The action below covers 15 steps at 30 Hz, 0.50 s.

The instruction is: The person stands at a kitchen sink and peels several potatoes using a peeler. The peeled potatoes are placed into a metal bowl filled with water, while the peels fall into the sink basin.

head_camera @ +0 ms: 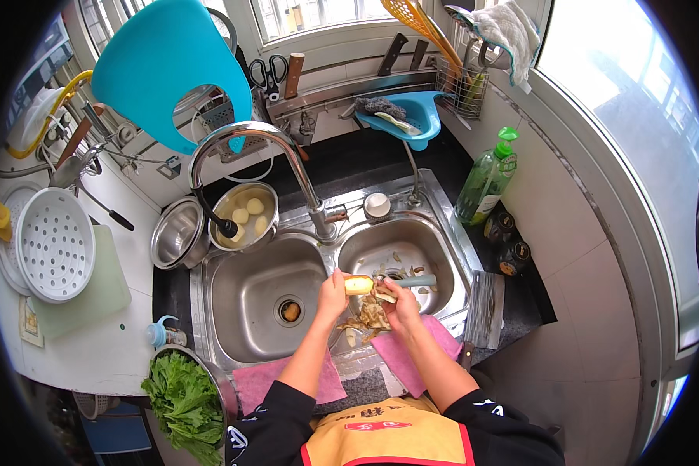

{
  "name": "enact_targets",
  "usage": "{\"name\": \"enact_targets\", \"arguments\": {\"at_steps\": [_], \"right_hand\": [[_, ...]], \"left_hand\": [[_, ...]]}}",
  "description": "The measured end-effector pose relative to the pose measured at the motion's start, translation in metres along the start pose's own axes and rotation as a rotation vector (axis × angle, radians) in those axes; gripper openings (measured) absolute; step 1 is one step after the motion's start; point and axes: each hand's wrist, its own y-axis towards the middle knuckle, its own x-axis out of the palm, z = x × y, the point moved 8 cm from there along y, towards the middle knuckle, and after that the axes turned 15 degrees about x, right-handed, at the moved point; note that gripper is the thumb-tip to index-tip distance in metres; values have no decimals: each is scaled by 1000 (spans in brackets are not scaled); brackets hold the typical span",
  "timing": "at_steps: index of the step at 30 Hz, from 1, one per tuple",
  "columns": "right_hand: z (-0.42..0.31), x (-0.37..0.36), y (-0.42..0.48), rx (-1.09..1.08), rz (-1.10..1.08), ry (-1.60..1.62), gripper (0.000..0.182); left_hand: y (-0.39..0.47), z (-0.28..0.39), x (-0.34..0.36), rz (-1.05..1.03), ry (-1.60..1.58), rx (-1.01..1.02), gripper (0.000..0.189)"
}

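My left hand [333, 296] grips a partly peeled potato [358, 285], its pale yellow flesh facing up. In my right hand [402, 304] is a peeler with a grey-blue handle [417, 281]; its blade is against or close beside the potato, partly hidden by fingers and peel. Both hands are over the divider and near edge of the small right sink basin [355, 250]. Below them lies a heap of potato peelings [373, 314], with more scraps around the basin's drain. Several peeled potatoes [256, 206] sit in water in a steel bowl [272, 201] behind the left basin.
A chrome faucet [294, 157] arches over the larger left basin [244, 297]. Pink cloths [291, 378] lie along the front edge. Leafy greens [183, 396] fill a bowl at lower left. A green soap bottle [480, 186] and a cleaver [484, 311] are at right.
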Motion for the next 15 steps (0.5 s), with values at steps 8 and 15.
{"name": "enact_targets", "arguments": {"at_steps": [8, 15], "right_hand": [[4, 18, -8, 71, 18, -316, 33], [5, 32, -6, -88, -96, -540, 42]], "left_hand": [[1, 11, -14, 241, 378, 367, 47], [-8, 2, 24, -88, -443, -192, 55]]}}
